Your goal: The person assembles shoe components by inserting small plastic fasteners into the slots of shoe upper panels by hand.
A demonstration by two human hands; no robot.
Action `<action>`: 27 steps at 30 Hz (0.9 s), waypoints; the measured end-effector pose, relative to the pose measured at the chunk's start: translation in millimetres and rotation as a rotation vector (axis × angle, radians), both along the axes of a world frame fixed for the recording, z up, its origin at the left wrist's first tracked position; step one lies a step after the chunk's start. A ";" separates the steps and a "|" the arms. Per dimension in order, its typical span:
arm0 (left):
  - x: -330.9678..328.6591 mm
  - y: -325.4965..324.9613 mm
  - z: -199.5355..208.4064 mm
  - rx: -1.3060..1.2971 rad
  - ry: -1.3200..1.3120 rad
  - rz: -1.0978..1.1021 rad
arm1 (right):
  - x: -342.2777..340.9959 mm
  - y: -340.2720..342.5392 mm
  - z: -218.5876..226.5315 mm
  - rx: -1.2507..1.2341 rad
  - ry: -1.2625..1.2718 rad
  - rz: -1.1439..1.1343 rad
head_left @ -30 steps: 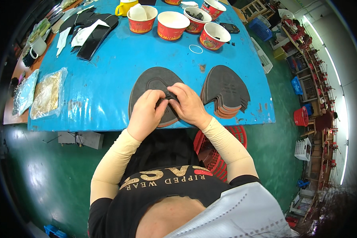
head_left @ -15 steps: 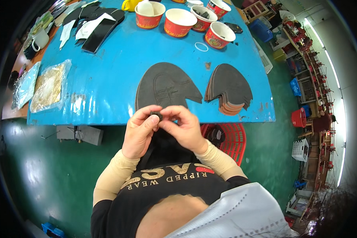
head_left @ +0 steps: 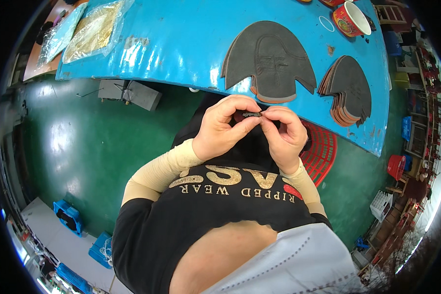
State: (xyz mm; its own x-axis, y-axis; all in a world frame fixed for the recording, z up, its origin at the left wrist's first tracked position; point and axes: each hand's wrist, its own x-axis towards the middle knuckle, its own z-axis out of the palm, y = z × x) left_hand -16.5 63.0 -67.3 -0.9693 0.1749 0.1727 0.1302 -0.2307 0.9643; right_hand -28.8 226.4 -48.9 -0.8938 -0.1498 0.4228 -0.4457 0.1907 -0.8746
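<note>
My left hand (head_left: 223, 125) and my right hand (head_left: 285, 132) meet just off the front edge of the blue table. Thumbs and fingertips of both pinch a small dark, ridged piece (head_left: 251, 114) between them; its exact kind is too small to make out. Beyond my fingers, a stack of dark grey-brown, leather-like cut pieces (head_left: 264, 54) lies on the table, rounded at the far side and notched at the near side. To its right is a smaller, thicker stack of similar cut pieces (head_left: 354, 88) with brown edges.
The blue table (head_left: 176, 54) spans the far side. On it are a red paper bowl (head_left: 350, 19), a white ring (head_left: 327, 23) and a clear plastic bag with tan contents (head_left: 94, 32). A red basket (head_left: 321, 149) stands below the table edge, right of my hands.
The view has turned, so the table and stacks sit higher and farther right. My hands no longer cover the larger stack's near end. The dark piece shows flatter between my fingertips.
</note>
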 end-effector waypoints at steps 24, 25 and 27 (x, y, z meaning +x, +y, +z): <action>-23.6 -5.5 19.8 0.045 -0.260 -0.253 | -10.0 13.8 9.1 -0.321 -0.451 0.236; -23.4 -4.2 20.5 0.047 -0.263 -0.251 | -10.9 15.0 8.8 -0.320 -0.455 0.236; -23.5 -2.1 24.5 -0.117 -0.190 -0.192 | -14.9 18.2 7.9 0.146 -0.048 0.218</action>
